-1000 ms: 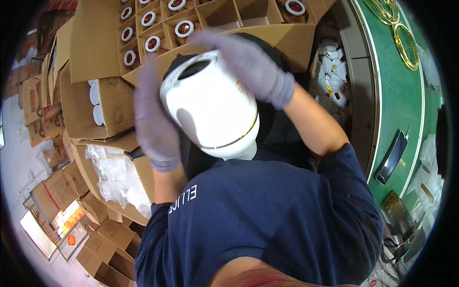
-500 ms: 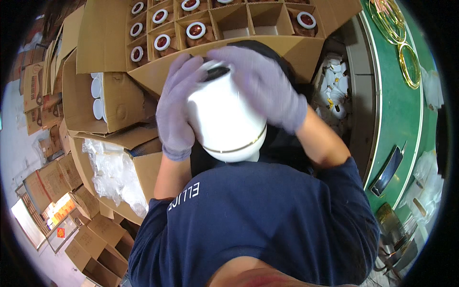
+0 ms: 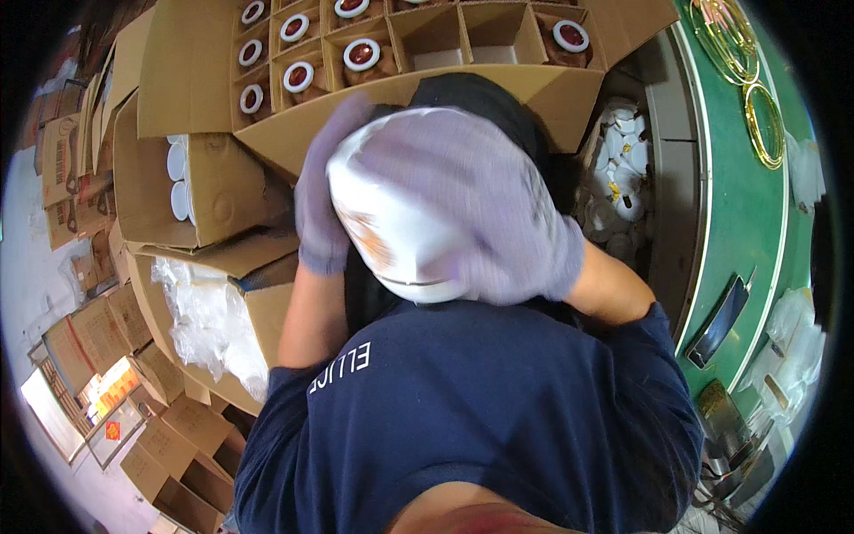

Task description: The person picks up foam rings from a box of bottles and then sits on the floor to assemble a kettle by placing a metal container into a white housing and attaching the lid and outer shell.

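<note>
Both my gloved hands hold a rounded white vessel (image 3: pixel 405 245) in front of my chest. An orange-brown pattern shows on its side, and it looks tilted. My left hand (image 3: pixel 322 200) is wrapped along the vessel's left side. Over its upper and right side lies my right hand (image 3: pixel 480 191), slightly smeared by motion, with fingers bent round it. That hand hides most of the vessel's top. Beyond my hands stands a divided carton (image 3: pixel 427 82) with several brown vessels (image 3: pixel 363 58) that have white rims and dark red tops.
To the left, an opened box (image 3: pixel 240 200) holds white cylindrical pieces (image 3: pixel 178 182). Below it sits clear plastic wrapping (image 3: pixel 209 316) in another carton. Small white parts (image 3: pixel 623 160) fill a container at right. A green bench (image 3: pixel 725 214) carries gold rings (image 3: pixel 763 125) and a phone-like dark object (image 3: pixel 717 322).
The vessel has turned and tilted, so its orange-brown pattern now shows and its dark opening is hidden. My right hand has moved down across it.
</note>
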The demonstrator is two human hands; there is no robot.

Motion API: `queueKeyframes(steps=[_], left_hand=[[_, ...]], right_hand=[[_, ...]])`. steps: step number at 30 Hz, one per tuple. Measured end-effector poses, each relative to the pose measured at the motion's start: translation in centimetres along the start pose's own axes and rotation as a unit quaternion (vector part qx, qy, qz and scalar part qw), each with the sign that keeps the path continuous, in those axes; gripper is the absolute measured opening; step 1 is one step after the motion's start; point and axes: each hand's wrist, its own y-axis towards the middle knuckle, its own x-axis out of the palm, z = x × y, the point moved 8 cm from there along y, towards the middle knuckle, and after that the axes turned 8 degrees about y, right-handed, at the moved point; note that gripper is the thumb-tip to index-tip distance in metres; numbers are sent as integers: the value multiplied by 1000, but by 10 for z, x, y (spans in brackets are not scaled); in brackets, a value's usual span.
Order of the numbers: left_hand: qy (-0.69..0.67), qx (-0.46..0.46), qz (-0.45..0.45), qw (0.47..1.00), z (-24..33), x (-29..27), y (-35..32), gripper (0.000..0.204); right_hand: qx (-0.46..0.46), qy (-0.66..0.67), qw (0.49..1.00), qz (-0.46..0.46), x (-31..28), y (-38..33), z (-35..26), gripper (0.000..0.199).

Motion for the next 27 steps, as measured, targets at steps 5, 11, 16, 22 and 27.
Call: queueKeyframes(steps=[5,11,16,22,27], left_hand=[[-21,31,85,996,21,8,-5,62],[184,69,9,980,33,6,-8,62],[0,121,-93,988,11,5,1,54],[-140,-104,-148,973,8,44,6,55],[-143,-152,-248,946,2,73,-4,39]], right_hand=[[307,195,931,9,2,-14,64,66],[176,110,977,53,-16,-11,81,48],[103,-181,975,-77,-2,-2,7,41],[73,98,929,-349,-20,37,-26,27],[-86,-225,862,-445,5,42,-83,24]])
